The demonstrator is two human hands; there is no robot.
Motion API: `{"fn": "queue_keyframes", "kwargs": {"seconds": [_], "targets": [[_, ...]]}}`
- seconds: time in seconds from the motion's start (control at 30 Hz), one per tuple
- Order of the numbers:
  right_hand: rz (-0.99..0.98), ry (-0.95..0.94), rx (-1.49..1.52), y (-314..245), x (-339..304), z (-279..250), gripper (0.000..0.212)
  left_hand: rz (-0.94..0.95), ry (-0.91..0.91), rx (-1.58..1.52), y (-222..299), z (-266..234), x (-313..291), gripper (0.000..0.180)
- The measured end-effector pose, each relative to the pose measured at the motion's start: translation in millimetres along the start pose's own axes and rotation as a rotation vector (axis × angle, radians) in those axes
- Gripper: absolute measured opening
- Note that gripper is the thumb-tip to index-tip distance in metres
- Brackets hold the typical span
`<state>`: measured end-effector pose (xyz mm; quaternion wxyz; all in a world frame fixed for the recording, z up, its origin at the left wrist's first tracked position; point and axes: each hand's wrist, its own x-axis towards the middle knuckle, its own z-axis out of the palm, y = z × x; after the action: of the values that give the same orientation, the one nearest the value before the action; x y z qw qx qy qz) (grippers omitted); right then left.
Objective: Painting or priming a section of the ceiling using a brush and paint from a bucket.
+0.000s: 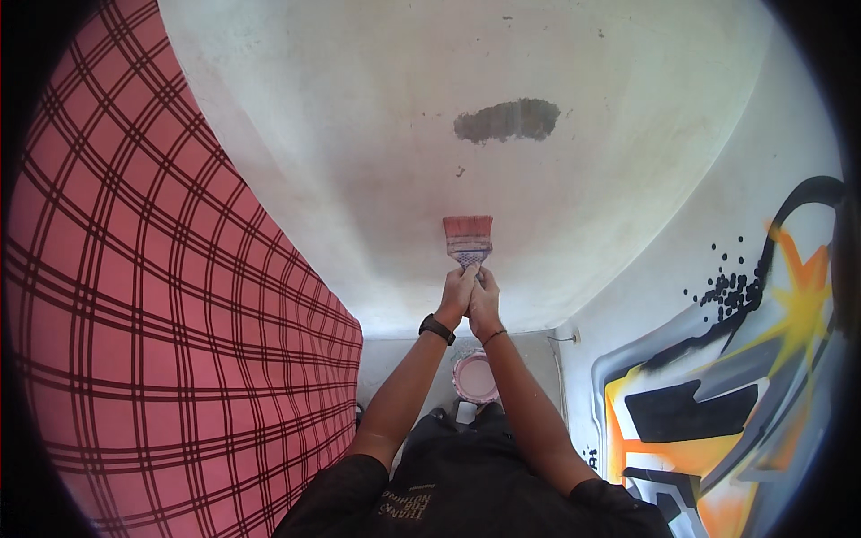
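Note:
Both of my arms stretch forward, hands close together around the handle of a wide flat paintbrush (468, 244). My left hand (456, 294), below a dark wristband, is closed on the handle. Pressed up beside it, my right hand (485, 303) is closed on the same handle, which the fingers mostly hide. The brush points up, its reddish-pink bristles in front of the whitish wall (377, 161); whether they touch it I cannot tell. Above the brush, the wall carries a rough dark grey patch (508, 120) and a few small dark specks.
A round pail (455, 363) of pale pink paint stands on the grey floor by my feet. Pink fabric with dark plaid lines (188, 296) covers the left side. On the right, a wall bears a colourful spray-painted design (717, 403). A thin cable (561, 359) runs down near the corner.

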<state>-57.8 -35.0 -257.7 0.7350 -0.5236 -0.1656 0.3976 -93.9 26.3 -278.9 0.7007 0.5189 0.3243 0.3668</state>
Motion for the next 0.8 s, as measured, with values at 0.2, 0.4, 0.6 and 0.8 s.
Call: {"fn": "queue_keyframes", "kwargs": {"seconds": [0.2,0.4,0.6,0.8], "targets": [[0.083,0.116,-0.087,37.5,-2.5,-16.6,0.030,-0.201,-0.047,-0.103,-26.6,-11.9,-21.5,0.031],[0.193,0.122,-0.046,16.0,-1.1,-10.8,0.030,-0.290,-0.059,-0.112,-8.3,-9.3,-20.0,0.029],[0.048,0.067,-0.038,-37.0,3.5,18.4,0.031,-0.049,-0.080,-0.090,60.0,7.3,-13.5,0.030],[-0.143,-0.051,-0.015,-120.7,-12.9,50.7,0.032,0.140,-0.049,-0.093,139.3,35.9,-11.8,0.032]]}}
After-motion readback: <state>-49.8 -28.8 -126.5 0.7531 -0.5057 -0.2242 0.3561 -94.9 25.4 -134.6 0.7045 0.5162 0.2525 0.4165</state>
